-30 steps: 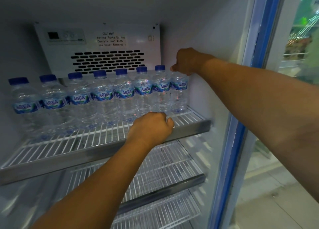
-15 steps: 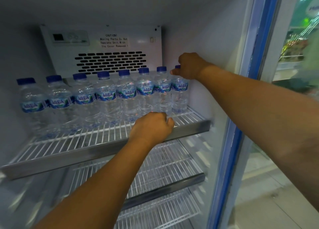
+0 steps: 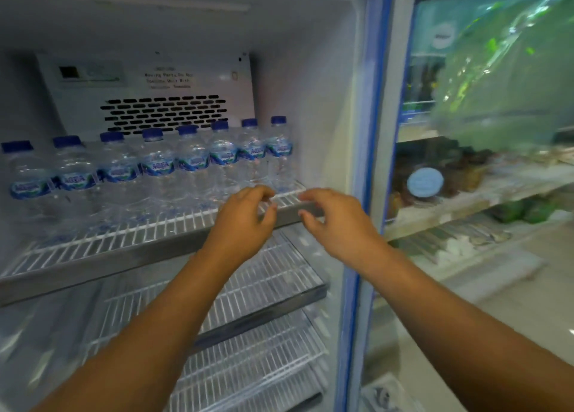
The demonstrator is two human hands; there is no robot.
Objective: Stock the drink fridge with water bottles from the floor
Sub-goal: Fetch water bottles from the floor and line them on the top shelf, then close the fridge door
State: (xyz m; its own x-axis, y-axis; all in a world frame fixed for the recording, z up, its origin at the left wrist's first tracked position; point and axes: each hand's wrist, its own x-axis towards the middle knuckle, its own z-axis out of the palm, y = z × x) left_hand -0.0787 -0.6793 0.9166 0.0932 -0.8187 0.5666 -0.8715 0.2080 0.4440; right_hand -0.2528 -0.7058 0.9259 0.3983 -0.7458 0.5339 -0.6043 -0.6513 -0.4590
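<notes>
On the top wire shelf [image 3: 130, 234] of the fridge [image 3: 310, 70], eight water bottles [image 3: 192, 163] stood upright in a row, blue caps up, labels reading "AQUA" (the leftmost ones blurred). Before the shelf's front edge, the left hand [image 3: 245, 222] and right hand [image 3: 335, 222] hovered empty, fingers loosely curled. Lower shelves [image 3: 264, 284] were bare wire.
</notes>
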